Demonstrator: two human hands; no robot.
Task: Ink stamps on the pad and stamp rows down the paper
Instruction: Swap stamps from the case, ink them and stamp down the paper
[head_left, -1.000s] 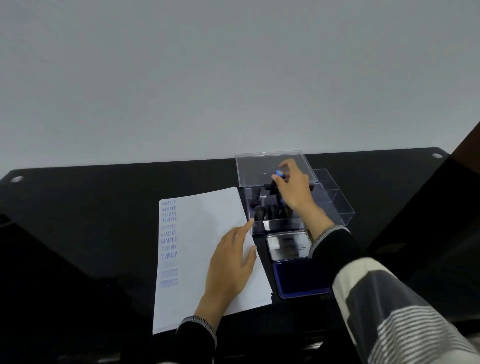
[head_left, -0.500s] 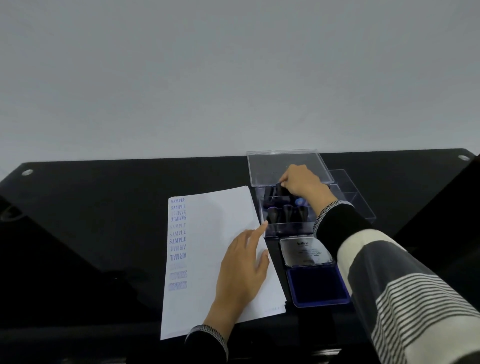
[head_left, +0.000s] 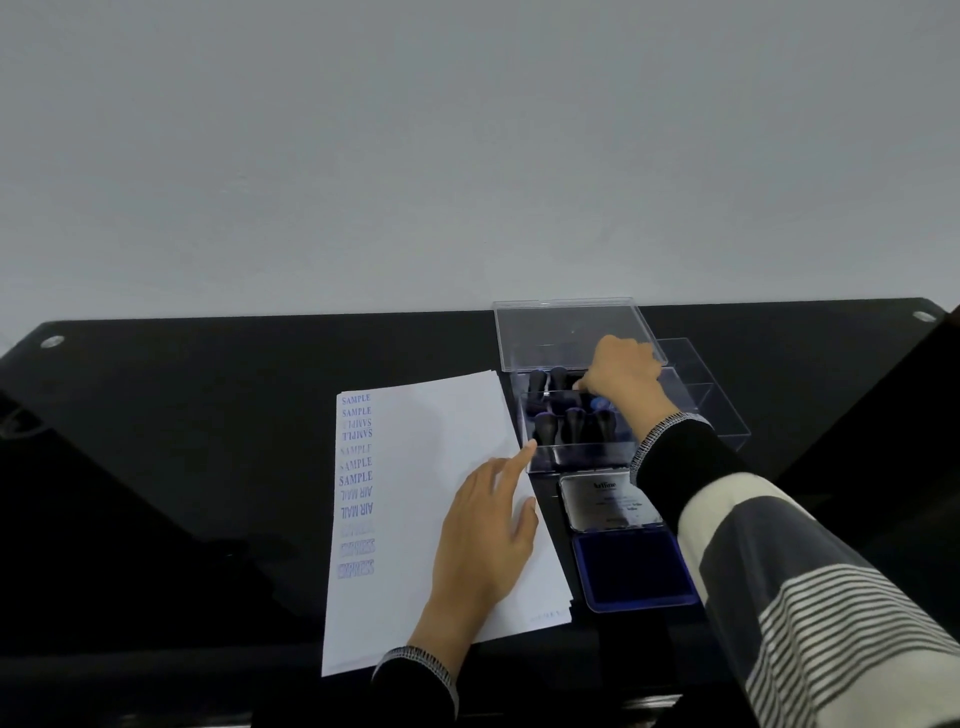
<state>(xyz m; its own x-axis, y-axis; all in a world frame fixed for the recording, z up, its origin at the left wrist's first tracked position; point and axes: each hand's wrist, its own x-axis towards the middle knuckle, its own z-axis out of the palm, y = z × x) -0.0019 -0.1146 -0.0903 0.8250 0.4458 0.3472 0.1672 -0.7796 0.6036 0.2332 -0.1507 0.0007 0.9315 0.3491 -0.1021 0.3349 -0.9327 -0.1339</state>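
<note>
A white sheet of paper (head_left: 441, 467) lies on the black table, with a column of blue prints (SAMPLE, AIR MAIL, EXPRESS) down its left edge. My left hand (head_left: 485, 540) rests flat on the paper's right side, fingers straight. To the right stands a clear plastic stamp box (head_left: 582, 452) holding several dark-handled stamps (head_left: 545, 428). My right hand (head_left: 623, 376) reaches into the back row of the box, its fingers curled down round a dark stamp that it mostly hides. In front of the box the ink pad (head_left: 631, 569) lies open, its blue pad facing up.
The box's clear lid (head_left: 566, 327) stands up at the back. A second clear compartment (head_left: 711, 400) sits to the right of the box. The ink pad's silver lid (head_left: 605, 501) lies folded back between pad and box. The black table (head_left: 208, 441) ends at a pale wall.
My right hand, which held a blue-topped stamp above the box, has come down into the box; the blue top now shows beside the hand. My left hand stays on the paper.
</note>
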